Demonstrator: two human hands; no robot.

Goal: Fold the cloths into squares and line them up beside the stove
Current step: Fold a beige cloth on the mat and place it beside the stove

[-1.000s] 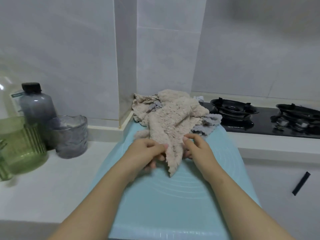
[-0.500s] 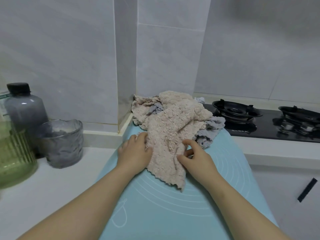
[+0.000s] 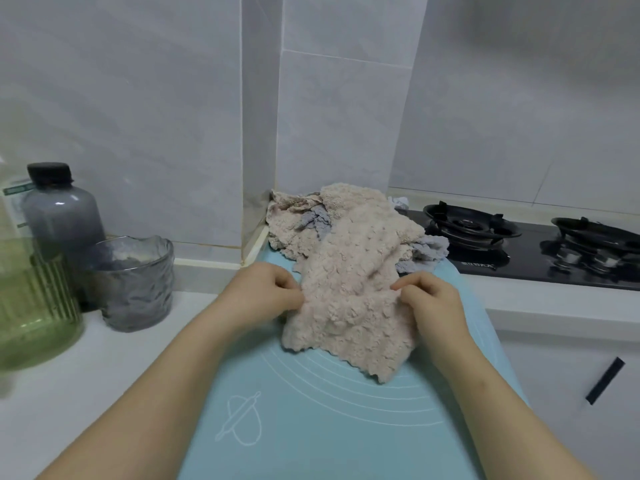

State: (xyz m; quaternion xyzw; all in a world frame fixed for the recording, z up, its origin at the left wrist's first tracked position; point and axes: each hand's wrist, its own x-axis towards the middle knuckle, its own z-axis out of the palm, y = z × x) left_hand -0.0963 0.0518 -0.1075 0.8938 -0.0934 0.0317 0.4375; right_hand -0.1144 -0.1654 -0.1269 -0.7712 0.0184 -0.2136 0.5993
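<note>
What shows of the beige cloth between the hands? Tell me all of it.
The beige cloth looks like fluffy, nubbly microfibre with a scalloped edge. It lies crumpled, its near end on the teal mat, its far end draped over the pile of other cloths. The left hand pinches its left edge, the right hand its right edge.

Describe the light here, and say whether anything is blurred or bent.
Head view: soft, dim light, a broad shadow on the upper right wall; glints on the grey plastic bottle and black glass stove; the green ribbed jar at the left edge is smeared; tile lines lean; the fluffy beige cloth is fairly sharp.
</note>
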